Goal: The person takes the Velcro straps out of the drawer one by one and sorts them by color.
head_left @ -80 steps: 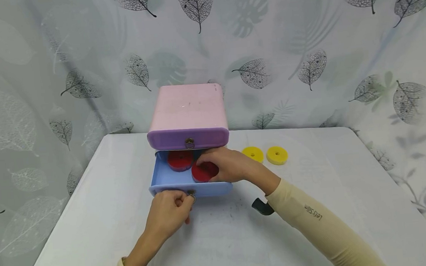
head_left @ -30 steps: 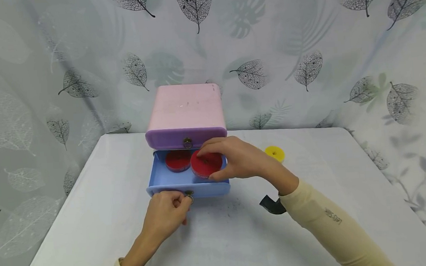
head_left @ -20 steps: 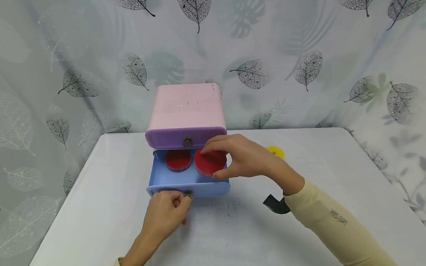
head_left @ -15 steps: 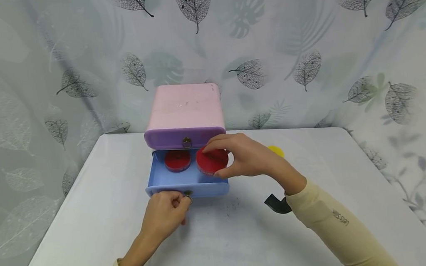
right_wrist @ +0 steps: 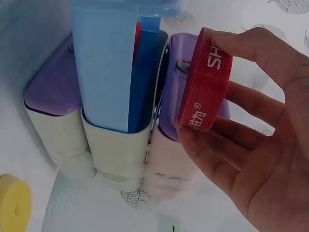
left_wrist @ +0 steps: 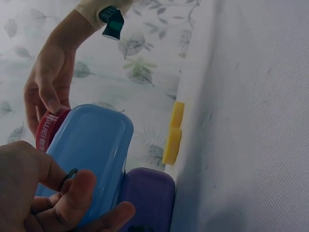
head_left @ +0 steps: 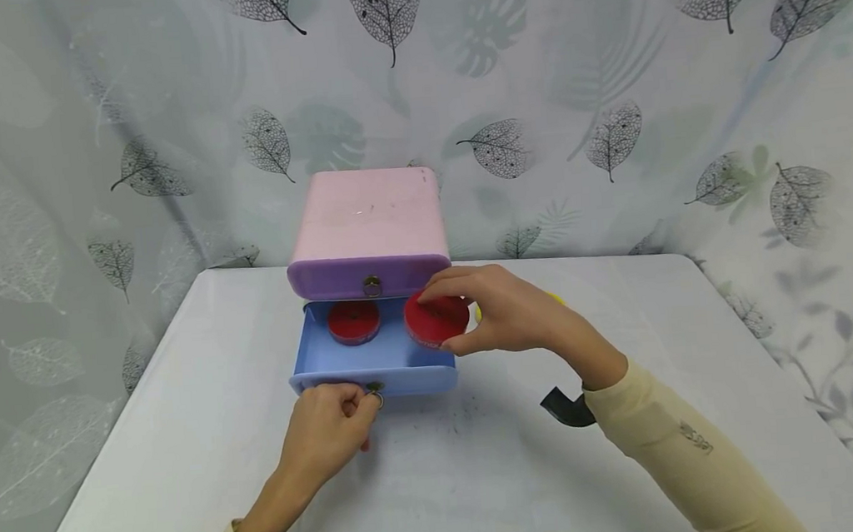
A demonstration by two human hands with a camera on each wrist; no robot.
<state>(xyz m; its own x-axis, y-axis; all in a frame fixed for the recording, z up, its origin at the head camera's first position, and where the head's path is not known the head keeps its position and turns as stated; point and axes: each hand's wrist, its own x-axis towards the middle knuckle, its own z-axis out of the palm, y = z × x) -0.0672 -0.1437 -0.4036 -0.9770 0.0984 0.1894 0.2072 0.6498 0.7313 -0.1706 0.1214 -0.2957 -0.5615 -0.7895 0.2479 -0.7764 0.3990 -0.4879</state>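
My left hand (head_left: 330, 428) pinches the ring pull (head_left: 378, 399) on the front of the pulled-out blue drawer (head_left: 413, 381). A roll of red tape (head_left: 434, 319), its outer side printed in white, is between the thumb and fingers of my right hand (head_left: 505, 306). In the head view that roll overlaps the drawer's right side; the right wrist view has it tilted beside a purple drawer front (right_wrist: 174, 99). Another red roll (head_left: 353, 322) lies inside the blue drawer, towards the back left.
Above the blue drawer, the pink cabinet (head_left: 370, 212) has a shut purple drawer (head_left: 337, 280). Two yellow rolls stand out in the left wrist view, a nearer yellow roll (left_wrist: 172, 146) and a farther yellow roll (left_wrist: 177, 115). A leaf-print curtain (head_left: 486, 61) hangs behind the white table (head_left: 185, 452).
My right hand has raised one red roll from the blue drawer and carried it to the right. My left hand has kept its grip on the ring.
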